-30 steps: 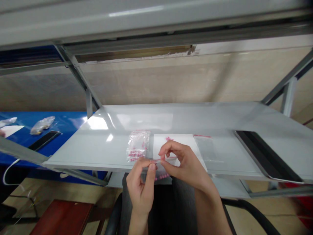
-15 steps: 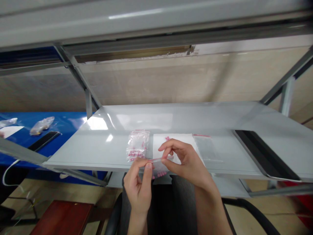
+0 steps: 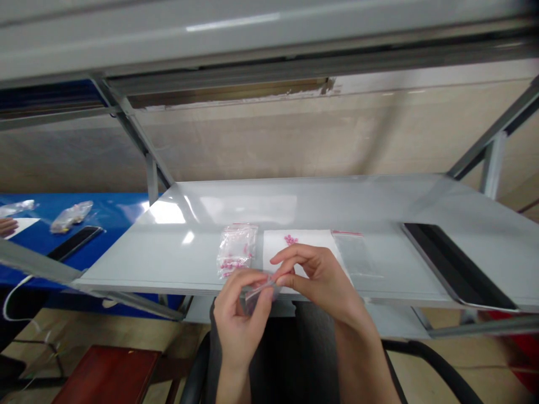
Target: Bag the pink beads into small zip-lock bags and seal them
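Both my hands meet at the front edge of a glossy grey table [image 3: 295, 205]. My left hand [image 3: 241, 317] pinches a small clear zip bag [image 3: 257, 293], and my right hand [image 3: 316, 276] pinches the same bag's upper right edge. The bag is crumpled between my fingers, so its contents are hard to see. Just beyond lies a white sheet of paper [image 3: 311, 241] with a few small pink beads [image 3: 290, 239] on it. To its left rests a filled clear bag of pink beads [image 3: 236, 249]. An empty clear zip bag [image 3: 357, 252] lies to the right of the sheet.
A long black tray [image 3: 455, 266] sits at the table's right end. A blue table [image 3: 63, 224] on the left carries a black phone [image 3: 76, 241], clear bags and another person's hand [image 3: 6, 225]. A metal shelf frame spans overhead. A red-brown stool [image 3: 109, 373] stands below left.
The small bag, held stretched flat between both hands before, is now bunched up as my hands came closer together. My left fingers have curled around it.
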Available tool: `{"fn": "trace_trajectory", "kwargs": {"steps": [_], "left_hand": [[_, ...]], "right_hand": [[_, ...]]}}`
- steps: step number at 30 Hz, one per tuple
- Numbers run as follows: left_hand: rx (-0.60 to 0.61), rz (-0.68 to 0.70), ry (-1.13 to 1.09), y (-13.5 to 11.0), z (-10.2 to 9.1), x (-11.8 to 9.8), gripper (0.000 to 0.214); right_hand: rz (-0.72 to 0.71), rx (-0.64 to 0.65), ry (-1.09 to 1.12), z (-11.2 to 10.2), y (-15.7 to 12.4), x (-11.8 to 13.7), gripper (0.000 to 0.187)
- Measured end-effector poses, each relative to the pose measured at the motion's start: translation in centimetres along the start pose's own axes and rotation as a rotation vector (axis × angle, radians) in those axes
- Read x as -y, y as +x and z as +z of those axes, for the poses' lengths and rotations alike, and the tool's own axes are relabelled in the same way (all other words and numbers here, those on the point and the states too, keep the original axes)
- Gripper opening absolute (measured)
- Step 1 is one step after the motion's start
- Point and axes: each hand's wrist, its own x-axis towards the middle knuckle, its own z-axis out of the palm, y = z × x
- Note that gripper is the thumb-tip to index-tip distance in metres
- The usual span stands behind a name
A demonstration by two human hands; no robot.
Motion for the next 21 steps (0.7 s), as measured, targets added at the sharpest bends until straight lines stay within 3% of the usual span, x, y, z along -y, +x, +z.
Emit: {"fn": "trace_trajectory", "kwargs": {"steps": [3,6,11,16,21], "left_hand": [[0.005,0.076,0.032,0.2,0.0,-0.1,0.013],[0.001,0.075,0.017,0.2,-0.3,-0.3,0.015],[-0.002,0.004,-0.071,-0.1,-0.9,-0.2,0.011],[-0.063,-0.147,-0.104,-0.3,-1.0,0.4,0.006],[0.115,-0.262,-0.024,0.3,-1.4,0.8,0.032]], "right_hand": [[0.023,-0.043,-0.038,0.2,0.1,0.2,0.019],[-0.021,0.002,-0.047,0.2,0.2,0.2,0.023],[-0.079,0.047,-0.123,0.5,0.3,0.5,0.004],[-0.079,-0.031,-0.175,1.3,0.5,0.8,0.012],[-0.091,-0.236,0.0,1.0,0.7,-0.2,0.014]]}}
